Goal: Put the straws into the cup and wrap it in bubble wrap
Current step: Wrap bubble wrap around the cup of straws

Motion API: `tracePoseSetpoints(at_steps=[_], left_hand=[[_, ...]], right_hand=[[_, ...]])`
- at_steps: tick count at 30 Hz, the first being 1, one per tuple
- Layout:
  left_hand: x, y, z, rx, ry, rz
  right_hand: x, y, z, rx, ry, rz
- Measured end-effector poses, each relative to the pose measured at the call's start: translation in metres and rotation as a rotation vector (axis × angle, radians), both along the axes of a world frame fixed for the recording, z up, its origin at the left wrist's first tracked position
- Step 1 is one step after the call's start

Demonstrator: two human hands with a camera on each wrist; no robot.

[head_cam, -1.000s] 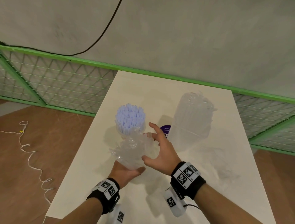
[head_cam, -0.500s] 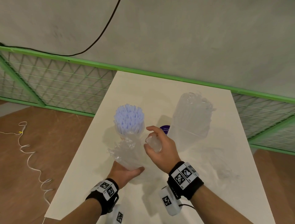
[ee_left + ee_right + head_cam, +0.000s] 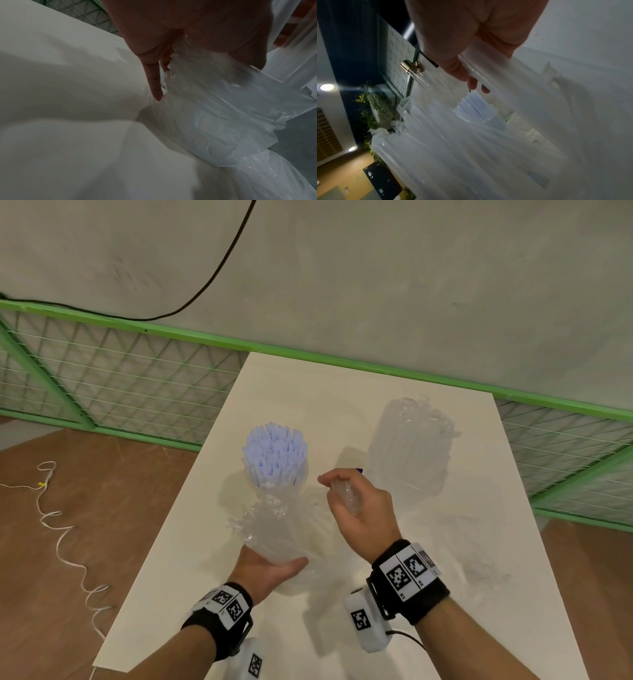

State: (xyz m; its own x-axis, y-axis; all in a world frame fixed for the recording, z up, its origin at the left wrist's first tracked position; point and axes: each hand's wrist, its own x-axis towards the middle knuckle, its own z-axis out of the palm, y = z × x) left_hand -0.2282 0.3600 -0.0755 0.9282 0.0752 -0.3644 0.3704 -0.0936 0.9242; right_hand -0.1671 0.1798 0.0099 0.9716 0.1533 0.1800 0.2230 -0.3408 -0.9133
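1. A white rectangular table (image 3: 394, 405) stands with its far edge against a green-framed wire-mesh fence (image 3: 113, 385).
2. Behind the fence rises a plain grey wall (image 3: 376, 278), crossed by a sagging black cable (image 3: 212, 273).
3. Brown wood-look floor (image 3: 68, 542) lies off the table's left edge, where a thin white cord (image 3: 65, 546) snakes across it.
4. More floor shows past the right edge (image 3: 589, 577).
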Motion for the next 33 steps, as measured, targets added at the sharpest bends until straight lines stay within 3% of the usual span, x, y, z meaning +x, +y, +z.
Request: tracePoseSetpoints(at_steps=[7,13,20,26,33], left_hand=[[0.001,0.000,0.000,0.007,0.009,0.009],[0.000,-0.001,0.002,0.017,0.013,0.004],[0.000,-0.001,0.002,0.016,0.013,0.006],[0.000,0.000,0.003,0.022,0.041,-0.014],[0.000,-0.001,0.003,0.021,0.051,-0.002]], right_hand=[[0.006,-0.009,0.002,-0.046,0.002,0.052],[0.002,-0.009,0.005,-0.050,0.108,0.162],[0.003,-0.011,0.009,-0.029,-0.026,-0.029],[0.021,-0.025,0.055,0.308,-0.074,-0.155],[0.041,-0.066,0.155,0.556,-0.297,-0.263]])
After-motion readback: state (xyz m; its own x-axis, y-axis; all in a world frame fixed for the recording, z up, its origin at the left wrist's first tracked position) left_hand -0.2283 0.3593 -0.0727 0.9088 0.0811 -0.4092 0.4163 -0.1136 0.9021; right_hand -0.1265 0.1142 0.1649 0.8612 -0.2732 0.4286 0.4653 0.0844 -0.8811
